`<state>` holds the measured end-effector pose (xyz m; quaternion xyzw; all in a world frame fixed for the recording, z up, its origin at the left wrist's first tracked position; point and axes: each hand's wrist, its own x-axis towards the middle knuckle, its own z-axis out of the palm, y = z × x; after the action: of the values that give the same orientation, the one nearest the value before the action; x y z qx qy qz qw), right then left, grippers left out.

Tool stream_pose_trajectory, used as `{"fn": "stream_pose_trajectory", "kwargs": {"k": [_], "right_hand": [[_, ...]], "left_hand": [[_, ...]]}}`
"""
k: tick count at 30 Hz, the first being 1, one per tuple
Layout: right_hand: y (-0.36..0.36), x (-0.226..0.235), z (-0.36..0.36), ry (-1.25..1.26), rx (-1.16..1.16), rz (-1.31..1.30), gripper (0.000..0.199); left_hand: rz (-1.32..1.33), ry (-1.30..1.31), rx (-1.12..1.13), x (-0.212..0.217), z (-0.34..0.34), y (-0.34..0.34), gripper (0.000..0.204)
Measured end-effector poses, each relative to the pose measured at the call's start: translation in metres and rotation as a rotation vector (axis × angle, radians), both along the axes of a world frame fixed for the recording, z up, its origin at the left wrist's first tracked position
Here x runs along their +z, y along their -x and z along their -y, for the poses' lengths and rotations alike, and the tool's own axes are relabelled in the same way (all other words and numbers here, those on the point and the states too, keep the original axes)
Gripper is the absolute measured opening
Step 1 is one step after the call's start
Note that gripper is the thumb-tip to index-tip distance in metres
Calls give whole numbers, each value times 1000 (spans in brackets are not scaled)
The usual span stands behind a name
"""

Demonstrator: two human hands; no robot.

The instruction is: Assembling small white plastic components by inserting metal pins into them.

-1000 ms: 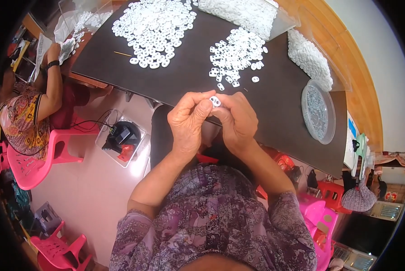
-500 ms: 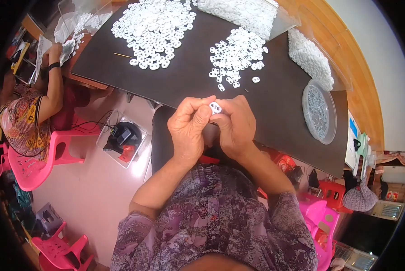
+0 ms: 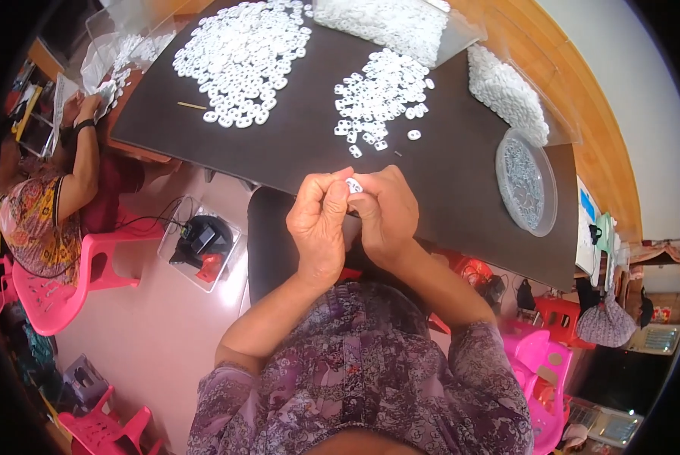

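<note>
My left hand [image 3: 319,224] and my right hand [image 3: 385,211] meet at the near edge of a dark table [image 3: 294,148]. Together their fingertips pinch a small white ring-shaped part [image 3: 353,185]. Just beyond the hands lies a loose pile of the same white parts [image 3: 380,98], and a larger pile [image 3: 245,57] spreads at the far left of the table. A thin wooden stick [image 3: 192,106] lies beside the larger pile.
A round clear dish with small pieces [image 3: 525,182] sits at the right. Clear bags of white parts [image 3: 507,91] lie along the far edge. Another person [image 3: 48,205] sits on a pink chair at the left. A clear box with a black device [image 3: 203,239] stands on the floor.
Both hands drew slightly back toward me with the white part still pinched between them; the fingers shifted around it.
</note>
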<state>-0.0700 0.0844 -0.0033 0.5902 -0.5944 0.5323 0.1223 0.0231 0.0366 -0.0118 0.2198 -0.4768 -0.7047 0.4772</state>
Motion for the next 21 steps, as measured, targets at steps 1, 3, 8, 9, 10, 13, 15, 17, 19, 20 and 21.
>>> {"fn": "stream_pose_trajectory", "kwargs": {"k": [1, 3, 8, 9, 10, 13, 15, 17, 19, 20, 21], "right_hand": [[3, 2, -5, 2, -10, -8, 11], [11, 7, -20, -185, -8, 190, 9], [37, 22, -49, -221, -141, 445, 6], [44, 30, -55, -223, -200, 466, 6], [59, 36, -59, -152, -232, 401, 7], [101, 72, -71, -97, -515, 186, 10], [134, 99, -77, -17, -606, 145, 10], [185, 113, -87, 17, -668, 18, 10], [230, 132, -92, -10, -710, -58, 15], [248, 140, -91, -64, -767, -80, 18], [263, 144, -89, -119, -819, -102, 22]], "left_hand": [[-8, 2, -10, 3, 1, 0, 17], [146, 98, -135, 11, 4, 3, 18], [344, 585, -5, 16, 16, 28, 18], [396, 827, 75, 17, 23, 33, 17], [427, 968, 96, 18, 26, 39, 18], [462, 1207, 127, 14, 31, 56, 20], [485, 1303, 124, 14, 34, 66, 21], [490, 1314, 117, 13, 36, 68, 19], [521, 1310, 109, 13, 37, 72, 16], [537, 1303, 118, 12, 39, 77, 13], [565, 1305, 115, 12, 41, 80, 13]]}}
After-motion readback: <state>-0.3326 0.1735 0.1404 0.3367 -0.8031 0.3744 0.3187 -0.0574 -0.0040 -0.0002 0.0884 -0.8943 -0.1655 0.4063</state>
